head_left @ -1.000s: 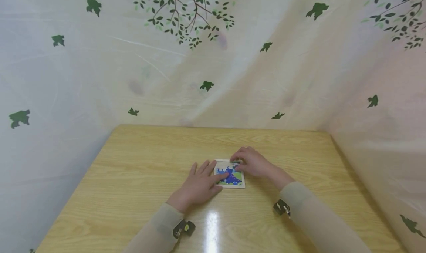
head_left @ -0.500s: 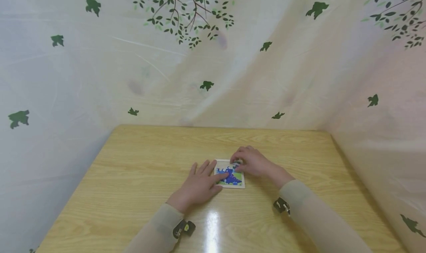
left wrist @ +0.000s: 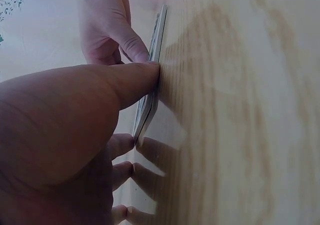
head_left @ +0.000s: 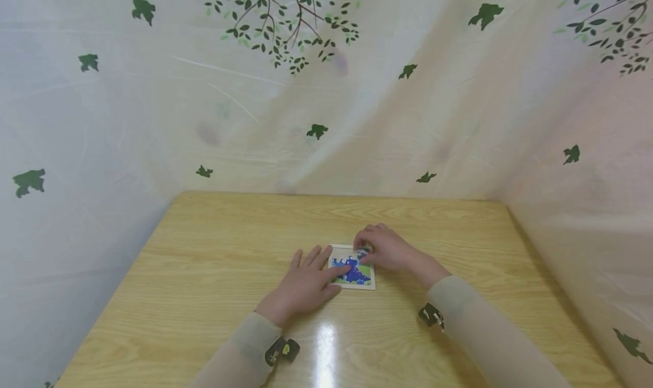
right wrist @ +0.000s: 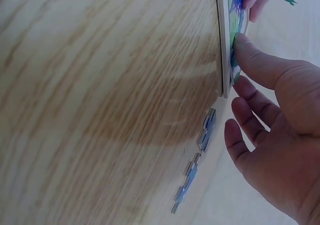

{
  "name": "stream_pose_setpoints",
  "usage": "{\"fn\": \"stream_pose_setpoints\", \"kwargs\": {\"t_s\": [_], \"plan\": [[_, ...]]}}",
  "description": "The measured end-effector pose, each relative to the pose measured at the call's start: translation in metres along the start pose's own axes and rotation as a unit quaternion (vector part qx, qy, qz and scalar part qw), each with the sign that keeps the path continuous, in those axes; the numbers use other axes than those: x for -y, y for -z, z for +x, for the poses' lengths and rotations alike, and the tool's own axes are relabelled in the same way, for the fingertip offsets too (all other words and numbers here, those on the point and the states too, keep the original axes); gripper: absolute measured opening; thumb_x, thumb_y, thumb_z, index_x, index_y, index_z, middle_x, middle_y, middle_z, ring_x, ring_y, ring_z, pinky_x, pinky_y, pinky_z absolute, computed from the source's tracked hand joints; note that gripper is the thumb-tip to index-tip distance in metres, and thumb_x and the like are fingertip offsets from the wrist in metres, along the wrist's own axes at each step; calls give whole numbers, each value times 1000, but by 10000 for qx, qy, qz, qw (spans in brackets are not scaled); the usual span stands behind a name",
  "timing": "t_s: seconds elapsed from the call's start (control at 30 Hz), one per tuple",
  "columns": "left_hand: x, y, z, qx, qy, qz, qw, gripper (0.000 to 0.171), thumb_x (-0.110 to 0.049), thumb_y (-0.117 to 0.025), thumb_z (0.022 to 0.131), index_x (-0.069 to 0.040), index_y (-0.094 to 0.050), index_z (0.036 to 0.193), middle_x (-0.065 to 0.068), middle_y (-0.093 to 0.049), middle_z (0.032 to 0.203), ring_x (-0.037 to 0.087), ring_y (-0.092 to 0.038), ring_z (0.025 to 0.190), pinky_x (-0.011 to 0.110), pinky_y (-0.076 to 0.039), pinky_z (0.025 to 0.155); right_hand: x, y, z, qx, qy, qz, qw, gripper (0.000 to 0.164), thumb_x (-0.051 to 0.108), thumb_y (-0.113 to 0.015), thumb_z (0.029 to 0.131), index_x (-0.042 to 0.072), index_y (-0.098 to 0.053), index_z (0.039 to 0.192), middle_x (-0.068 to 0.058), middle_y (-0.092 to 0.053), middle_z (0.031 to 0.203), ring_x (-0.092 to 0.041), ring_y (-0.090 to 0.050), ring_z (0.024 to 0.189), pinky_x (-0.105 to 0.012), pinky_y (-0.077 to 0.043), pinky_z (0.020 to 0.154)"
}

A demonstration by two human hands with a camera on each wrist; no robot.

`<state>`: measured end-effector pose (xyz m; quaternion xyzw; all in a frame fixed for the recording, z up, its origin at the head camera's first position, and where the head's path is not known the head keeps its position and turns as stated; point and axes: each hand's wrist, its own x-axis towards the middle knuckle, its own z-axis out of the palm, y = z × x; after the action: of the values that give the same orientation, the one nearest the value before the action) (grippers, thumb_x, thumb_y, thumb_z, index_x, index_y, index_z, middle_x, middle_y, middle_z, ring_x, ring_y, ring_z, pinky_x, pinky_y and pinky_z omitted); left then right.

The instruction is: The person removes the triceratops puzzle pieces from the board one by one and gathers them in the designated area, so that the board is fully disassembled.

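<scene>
A small jigsaw puzzle (head_left: 361, 278) with a blue dinosaur picture lies in a thin, light-rimmed tray (head_left: 374, 277) on the table. My left hand (head_left: 304, 283) rests flat over its left side, index finger on the picture and thumb (left wrist: 142, 75) at the near edge. At the far right corner, my right hand (head_left: 389, 249) pinches a puzzle piece (head_left: 363, 252) between thumb and index finger. Its other fingers curl loosely beyond the tray in the right wrist view. Most of that piece is hidden by the fingers. Bare tray shows along the far left part.
Loose puzzle pieces (right wrist: 207, 130) lie on the wooden table (head_left: 214, 252) beyond the tray in the right wrist view; the right hand hides them in the head view. A printed cloth (head_left: 285, 121) hangs behind and on both sides.
The piece in my right fingers has tilted and shifted slightly at the tray's corner. My left hand stays where it was.
</scene>
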<state>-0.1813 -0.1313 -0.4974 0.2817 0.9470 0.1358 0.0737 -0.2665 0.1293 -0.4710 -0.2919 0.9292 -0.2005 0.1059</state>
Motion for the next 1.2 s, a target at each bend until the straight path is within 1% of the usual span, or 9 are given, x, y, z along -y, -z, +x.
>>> {"fn": "stream_pose_setpoints", "kwargs": {"t_s": [0.13, 0.3, 0.43, 0.57, 0.73, 0.9, 1.03, 1.13, 1.2], "plan": [[0, 0, 0, 9, 15, -2, 10000, 53, -54, -51, 115, -42, -49, 167, 14, -21, 182, 43, -16, 167, 75, -6, 129, -1, 0, -1, -34, -54, -65, 10000, 37, 24, -90, 94, 17, -76, 128, 3, -72, 121, -23, -60, 116, -49, -51, 108], [0, 0, 0, -5, 30, -13, 10000, 53, -54, -51, 115, -42, -49, 167, 14, -22, 182, 44, -17, 167, 75, -7, 129, -1, -2, -1, -79, -142, -97, 9998, 36, 26, -91, 94, 17, -76, 125, 3, -72, 118, -22, -59, 113, -46, -53, 104], [0, 0, 0, -9, 27, -21, 10000, 53, -53, -52, 115, -42, -49, 167, 14, -22, 182, 44, -17, 167, 75, -7, 129, 2, -2, -1, -142, -160, 1, 9998, 34, 23, -92, 93, 18, -75, 122, 5, -71, 113, -20, -58, 109, -45, -53, 101], [0, 0, 0, -9, 13, -40, 10000, 53, -53, -52, 115, -42, -49, 167, 15, -22, 182, 44, -17, 167, 76, -7, 129, 5, -2, -3, -153, -137, 312, 9993, 30, 16, -89, 94, 18, -75, 120, 5, -72, 111, -20, -63, 108, -48, -54, 103], [0, -1, 0, -8, 6, -41, 10000, 53, -53, -52, 115, -42, -49, 167, 14, -22, 182, 44, -16, 167, 76, -7, 129, 5, -1, -7, -114, -101, 849, 9963, 17, 12, -76, 105, 20, -76, 120, 7, -74, 114, -18, -68, 114, -49, -56, 108], [0, -2, 1, -7, 14, -2, 10000, 53, -53, -51, 115, -42, -49, 167, 14, -22, 182, 44, -17, 167, 75, -7, 129, 2, 2, -13, -193, -125, 1396, 9899, 16, 13, -68, 110, 18, -76, 123, 7, -73, 112, -16, -67, 109, -46, -58, 102], [0, -2, 1, -7, 25, -19, 10000, 53, -53, -51, 115, -42, -49, 167, 14, -22, 182, 44, -16, 167, 75, -7, 130, -3, 6, -16, -420, -336, 1585, 9859, 17, 19, -69, 111, 16, -75, 127, 6, -73, 111, -16, -66, 105, -41, -58, 94], [0, -1, 0, -14, 10, -41, 10000, 53, -53, -51, 115, -42, -49, 167, 15, -21, 182, 44, -16, 167, 75, -6, 130, -9, 10, -21, -618, -584, 1664, 9824, 15, 24, -72, 110, 19, -74, 124, 5, -72, 109, -18, -66, 101, -38, -58, 87], [0, 0, 0, -21, -4, -57, 10000, 53, -52, -52, 115, -42, -49, 167, 15, -22, 182, 44, -16, 167, 75, -6, 130, -14, 14, -25, -773, -676, 1694, 9802, 13, 24, -73, 110, 18, -73, 122, 3, -73, 109, -20, -65, 100, -37, -57, 85]]}}
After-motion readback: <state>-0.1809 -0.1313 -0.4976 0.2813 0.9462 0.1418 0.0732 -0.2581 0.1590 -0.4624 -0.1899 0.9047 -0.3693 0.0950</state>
